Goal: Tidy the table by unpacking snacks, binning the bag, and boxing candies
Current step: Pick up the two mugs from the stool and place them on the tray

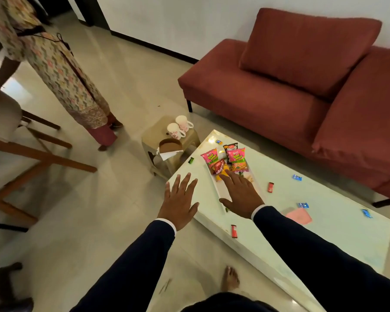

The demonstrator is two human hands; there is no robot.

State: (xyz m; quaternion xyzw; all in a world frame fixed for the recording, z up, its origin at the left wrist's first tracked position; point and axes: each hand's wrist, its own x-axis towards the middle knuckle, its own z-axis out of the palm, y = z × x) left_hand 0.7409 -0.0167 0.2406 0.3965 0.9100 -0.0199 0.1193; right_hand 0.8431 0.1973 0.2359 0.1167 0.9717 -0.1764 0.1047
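While my right hand (240, 192) hovers flat and spread over the white tray (216, 188), fingertips at the snack packets (225, 163) just beyond, I should square them gently, my left hand (180, 199) splayed, empty, beside it, leaving scattered candies (270, 187) for later.

Left hand (179, 200): flat, palm down, fingers straight and spread, pointing toward 12 o'clock.
Right hand (240, 193): flat, palm down, fingers straight, pointing toward 11 o'clock, thumb out toward 9 o'clock.
Arms: both stretched forward in dark sleeves with white cuffs, left from 7 o'clock, right from 5 o'clock.
Bare foot (230, 279): at 6 o'clock, between the arms.
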